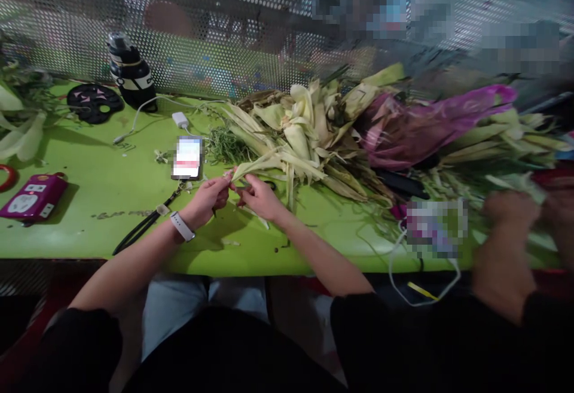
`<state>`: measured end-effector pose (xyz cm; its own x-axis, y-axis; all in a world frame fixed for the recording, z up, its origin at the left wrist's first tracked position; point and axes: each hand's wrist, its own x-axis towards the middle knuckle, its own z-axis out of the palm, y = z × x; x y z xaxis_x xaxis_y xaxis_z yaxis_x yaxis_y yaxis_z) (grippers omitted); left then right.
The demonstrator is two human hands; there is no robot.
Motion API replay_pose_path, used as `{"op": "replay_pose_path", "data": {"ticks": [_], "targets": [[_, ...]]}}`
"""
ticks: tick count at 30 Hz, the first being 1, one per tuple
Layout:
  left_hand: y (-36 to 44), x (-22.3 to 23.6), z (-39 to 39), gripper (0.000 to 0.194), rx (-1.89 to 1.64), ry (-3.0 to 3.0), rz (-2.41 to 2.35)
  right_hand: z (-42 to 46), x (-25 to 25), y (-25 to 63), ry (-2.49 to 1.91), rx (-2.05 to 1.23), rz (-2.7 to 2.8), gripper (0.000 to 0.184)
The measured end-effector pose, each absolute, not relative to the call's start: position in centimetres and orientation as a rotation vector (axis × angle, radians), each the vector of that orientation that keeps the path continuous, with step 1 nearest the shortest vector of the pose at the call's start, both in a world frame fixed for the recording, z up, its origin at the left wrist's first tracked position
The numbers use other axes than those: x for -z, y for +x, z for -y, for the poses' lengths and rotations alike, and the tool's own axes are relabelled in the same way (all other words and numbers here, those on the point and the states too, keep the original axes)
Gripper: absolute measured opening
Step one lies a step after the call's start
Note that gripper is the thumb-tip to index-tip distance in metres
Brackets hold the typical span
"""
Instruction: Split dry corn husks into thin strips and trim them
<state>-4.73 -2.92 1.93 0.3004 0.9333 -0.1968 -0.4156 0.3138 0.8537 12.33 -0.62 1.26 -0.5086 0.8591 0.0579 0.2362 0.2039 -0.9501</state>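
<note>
My left hand (210, 197), with a white watch band on its wrist, pinches the near end of a pale green strip of corn husk (269, 160). Close beside it, my right hand (259, 197) has its fingers bent around the same end. The fingertips of both hands nearly meet there, and they partly hide what they grip. The strip slants up to the right, against a heap of dry corn husks (309, 124). Just behind my hands is a tuft of thin green stems (229, 142). Part of a dark ring-shaped handle (270, 185) shows beside my right hand.
A lit phone (187, 158) with a black strap lies left of the heap. Farther left are a black bottle (132, 76) and a purple power socket (36, 197). A pink plastic bag (403, 130) rests at right. A co-worker's blurred hands (511, 213) work at far right.
</note>
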Motion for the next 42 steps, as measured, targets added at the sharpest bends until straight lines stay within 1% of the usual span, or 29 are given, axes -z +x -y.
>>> {"op": "replay_pose_path", "data": {"ticks": [2, 4, 7, 10, 13, 15, 19, 22, 24, 28, 31, 36, 38, 42], "targets": [[-4.8, -2.1, 3.0, 0.035, -0.961, 0.734, -0.764, 0.0, -1.2, 12.2, -0.912, -1.509, 1.773, 0.048], [-4.7, -2.3, 3.1, 0.033, -0.891, 0.697, -0.767, -0.4, -1.2, 12.3, -0.846, -1.63, 1.779, 0.05], [-4.5, -2.8, 3.4, 0.031, -0.846, 0.674, -0.785, -0.9, -0.6, 12.7, -0.854, -1.645, 1.849, 0.047], [-4.5, -3.0, 3.4, 0.032, -0.84, 0.673, -0.771, -0.9, 0.0, 13.3, -0.928, -1.569, 1.931, 0.042], [-4.7, -2.9, 3.1, 0.032, -0.867, 0.659, -0.785, -0.5, -0.4, 13.7, -0.907, -1.453, 2.052, 0.037], [-4.7, -2.7, 2.9, 0.034, -0.909, 0.659, -0.815, -0.1, -1.1, 13.9, -0.907, -1.326, 2.129, 0.035], [-4.6, -2.7, 3.1, 0.034, -0.943, 0.761, -0.811, 0.8, -2.2, 13.8, -0.978, -0.986, 2.126, 0.038], [-4.3, -2.9, 3.4, 0.029, -0.938, 0.84, -0.784, 1.5, -2.3, 13.6, -0.998, -0.846, 2.029, 0.032], [-4.0, -2.9, 3.5, 0.029, -0.974, 0.888, -0.832, 1.7, -2.2, 13.5, -0.968, -0.772, 2.032, 0.03], [-3.7, -2.7, 3.6, 0.033, -1.068, 1.023, -0.978, 2.1, -2.4, 13.4, -0.839, -0.657, 2.167, 0.032], [-3.7, -2.4, 3.6, 0.033, -1.089, 1.119, -1.032, 2.3, -2.7, 13.3, -0.802, -0.69, 2.232, 0.033], [-3.8, -2.1, 3.5, 0.029, -1.086, 1.263, -1.1, 2.6, -2.9, 13.2, -0.775, -0.792, 2.165, 0.033], [-3.9, -2.1, 3.3, 0.027, -1.129, 1.323, -1.133, 2.5, -2.9, 13.1, -0.786, -0.875, 2.087, 0.033], [-4.0, -2.3, 3.3, 0.018, -1.243, 1.515, -1.191, 2.1, -2.9, 13.1, -0.909, -1.15, 1.773, 0.035]]}}
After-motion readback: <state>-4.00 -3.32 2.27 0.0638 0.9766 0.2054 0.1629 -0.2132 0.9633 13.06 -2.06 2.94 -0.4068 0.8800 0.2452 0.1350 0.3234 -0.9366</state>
